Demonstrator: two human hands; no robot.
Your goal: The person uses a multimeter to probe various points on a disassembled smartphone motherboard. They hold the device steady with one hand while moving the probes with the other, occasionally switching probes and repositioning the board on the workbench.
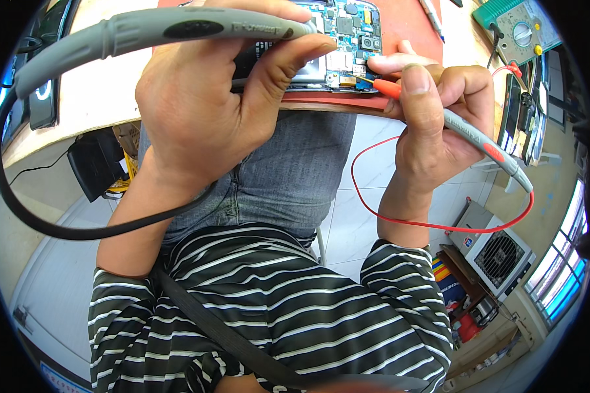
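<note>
An opened phone [347,42] with its blue circuit board bare lies at the table's front edge. My left hand [210,98] is closed round a thick grey test probe [196,27], whose black cable loops down past my forearm. That probe's tip is hidden behind my fingers, above the phone. Pinched in my right hand [432,108] is a grey and red test probe [482,141]. Its thin metal tip reaches the lower part of the board; whether it touches, I cannot tell. Fingers of my right hand rest by the phone's right side.
The phone lies on a reddish-brown mat [403,26]. Behind it to the right are a pen [431,18] and a green multimeter [519,31]. Dark devices [46,85] lie at the table's left. A red lead [432,226] hangs below my right hand.
</note>
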